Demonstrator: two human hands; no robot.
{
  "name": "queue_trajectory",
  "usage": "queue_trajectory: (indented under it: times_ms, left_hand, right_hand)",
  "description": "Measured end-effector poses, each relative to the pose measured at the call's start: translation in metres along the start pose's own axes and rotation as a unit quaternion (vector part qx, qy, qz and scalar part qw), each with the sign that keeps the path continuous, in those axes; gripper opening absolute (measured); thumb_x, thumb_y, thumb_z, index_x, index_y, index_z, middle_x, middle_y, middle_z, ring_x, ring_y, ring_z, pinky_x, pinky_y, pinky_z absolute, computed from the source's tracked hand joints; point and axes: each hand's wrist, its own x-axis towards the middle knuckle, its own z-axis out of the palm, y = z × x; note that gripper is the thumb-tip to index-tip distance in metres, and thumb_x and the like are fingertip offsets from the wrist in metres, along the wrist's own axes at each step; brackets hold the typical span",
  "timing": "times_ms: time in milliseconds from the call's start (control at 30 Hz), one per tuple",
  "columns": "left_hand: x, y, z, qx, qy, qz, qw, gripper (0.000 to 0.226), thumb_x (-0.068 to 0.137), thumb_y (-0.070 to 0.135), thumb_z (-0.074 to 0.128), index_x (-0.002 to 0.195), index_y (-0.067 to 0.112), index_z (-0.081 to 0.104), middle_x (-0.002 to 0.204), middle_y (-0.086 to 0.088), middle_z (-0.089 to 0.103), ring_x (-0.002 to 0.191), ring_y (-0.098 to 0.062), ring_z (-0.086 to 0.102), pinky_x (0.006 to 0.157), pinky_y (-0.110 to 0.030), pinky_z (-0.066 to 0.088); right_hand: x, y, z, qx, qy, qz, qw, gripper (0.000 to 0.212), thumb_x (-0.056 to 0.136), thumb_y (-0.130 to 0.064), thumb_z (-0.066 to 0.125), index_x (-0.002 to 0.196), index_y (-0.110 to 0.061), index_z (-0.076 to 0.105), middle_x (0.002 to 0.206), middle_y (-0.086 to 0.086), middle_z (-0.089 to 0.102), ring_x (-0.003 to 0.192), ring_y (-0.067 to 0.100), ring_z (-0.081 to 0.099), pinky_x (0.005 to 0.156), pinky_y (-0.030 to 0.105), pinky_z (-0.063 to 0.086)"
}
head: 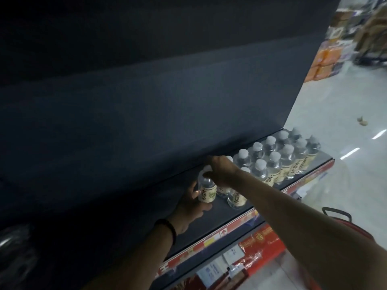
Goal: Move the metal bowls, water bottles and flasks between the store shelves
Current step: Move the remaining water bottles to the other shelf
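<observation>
— Clear plastic with a white cap: that is the water bottle (206,190) we have between our two hands. The left hand (188,206) has its fingers (193,190) curled round the labelled body. The right hand (223,171) comes over the top, and its fingers (209,174) are closed on the cap and neck.

— And where does it stand, reckoned from the fingers?

— Directly under the right fingers and inside the left ones, with its base on or just above the dark shelf (219,218). We cannot tell which. Two more bottles stand just to the right of our fingers, partly under the right wrist. Beyond them the packed block of bottles (278,162) runs to the shelf's far end.

— So how far along do we judge ourselves?

— Midway at best. Many bottles are lined up here, but we cannot say whether this one is arriving or leaving. We see no metal bowls and no flasks, so we take those to be left to do, or kept elsewhere.

— What escapes us?

— The upper shelf (146,111) overhangs and hides whatever lies behind the fingers. The right fingertips blur into the cap. A shiny shape (12,237) far to the left of the left fingers is too dark to name. The red packs (259,245) below are cut off.
</observation>
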Motion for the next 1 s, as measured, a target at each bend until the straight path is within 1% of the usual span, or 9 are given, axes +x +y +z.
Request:
queue_trajectory:
  times_ms: [100,200,300,400,500,600,700,833,1000]
  left_hand:
    - [0.006,0.000,0.006,0.008,0.002,0.009,1.000,0.092,0.087,0.006,0.076,0.155,0.054,0.036,0.134,0.016,0.065,0.123,-0.015,0.064,0.102,-0.047,0.061]
    - [0.010,0.000,0.010,0.019,0.002,0.016,1.000,0.087,0.087,0.008,0.079,0.134,0.069,0.038,0.126,0.026,0.060,0.122,-0.012,0.063,0.096,-0.043,0.062]
    - [0.013,-0.001,0.010,0.035,0.005,0.025,0.999,0.089,0.087,0.010,0.080,0.145,0.062,0.037,0.122,0.030,0.058,0.118,-0.008,0.062,0.090,-0.039,0.061]
    - [0.011,-0.002,0.010,0.045,0.002,0.029,0.999,0.089,0.088,0.012,0.080,0.145,0.064,0.036,0.125,0.029,0.060,0.117,-0.006,0.063,0.088,-0.038,0.061]
    - [0.008,-0.004,0.006,0.061,-0.005,0.031,0.998,0.096,0.085,0.017,0.082,0.155,0.060,0.031,0.148,0.018,0.059,0.129,-0.010,0.062,0.101,-0.044,0.059]
    - [-0.005,-0.007,-0.006,0.116,0.018,0.020,0.993,0.094,0.090,0.025,0.082,0.166,0.038,0.028,0.157,0.008,0.046,0.135,-0.014,0.054,0.111,-0.045,0.053]
    - [-0.027,-0.015,-0.034,0.210,0.043,0.032,0.976,0.071,0.095,0.025,0.081,0.157,0.025,0.046,0.150,0.002,0.054,0.130,-0.017,0.060,0.108,-0.037,0.055]
    - [-0.075,-0.025,-0.093,0.313,0.078,0.053,0.945,0.039,0.099,0.023,0.076,0.137,0.020,0.065,0.129,0.002,0.066,0.120,-0.014,0.067,0.106,-0.033,0.056]
    - [-0.170,-0.041,-0.178,0.453,0.161,0.046,0.876,0.032,0.101,0.038,0.071,0.132,0.029,0.069,0.125,0.008,0.073,0.114,-0.012,0.070,0.102,-0.035,0.057]
  right_hand:
    - [0.008,0.005,-0.003,0.010,0.009,0.030,0.999,0.044,0.102,-0.029,0.068,0.132,0.002,0.061,0.128,0.020,0.066,0.120,0.037,0.064,0.101,0.045,0.054]
    - [0.011,0.009,-0.003,0.010,0.002,0.026,1.000,0.045,0.102,-0.031,0.069,0.134,-0.001,0.060,0.127,0.017,0.068,0.117,0.033,0.067,0.098,0.045,0.057]
    - [0.013,0.012,-0.001,0.020,0.014,0.036,0.999,0.043,0.100,-0.030,0.069,0.127,0.003,0.065,0.127,0.022,0.068,0.119,0.039,0.064,0.102,0.046,0.053]
    - [0.013,0.013,-0.001,0.002,0.002,0.024,1.000,0.046,0.101,-0.035,0.070,0.133,-0.003,0.063,0.125,0.016,0.069,0.115,0.032,0.067,0.097,0.041,0.057]
    - [0.011,0.013,-0.005,-0.007,0.015,0.009,1.000,0.040,0.100,-0.039,0.070,0.128,-0.012,0.067,0.117,0.008,0.072,0.104,0.024,0.071,0.082,0.031,0.057]
    - [0.007,0.011,-0.007,-0.044,0.080,-0.003,0.996,0.034,0.098,-0.039,0.069,0.121,-0.013,0.069,0.110,0.010,0.076,0.099,0.028,0.075,0.080,0.036,0.061]
    - [-0.008,-0.009,-0.005,-0.049,0.097,-0.018,0.994,0.029,0.096,-0.033,0.067,0.121,-0.019,0.064,0.108,0.011,0.075,0.101,0.036,0.075,0.081,0.038,0.058]
    - [-0.026,-0.067,0.021,-0.064,0.024,-0.070,0.995,0.036,0.100,-0.045,0.058,0.129,-0.025,0.063,0.125,0.010,0.070,0.118,0.034,0.068,0.096,0.039,0.052]
    - [-0.060,-0.169,0.070,-0.086,-0.003,-0.143,0.986,0.042,0.101,-0.047,0.057,0.134,-0.021,0.057,0.133,0.015,0.066,0.122,0.038,0.065,0.101,0.047,0.056]
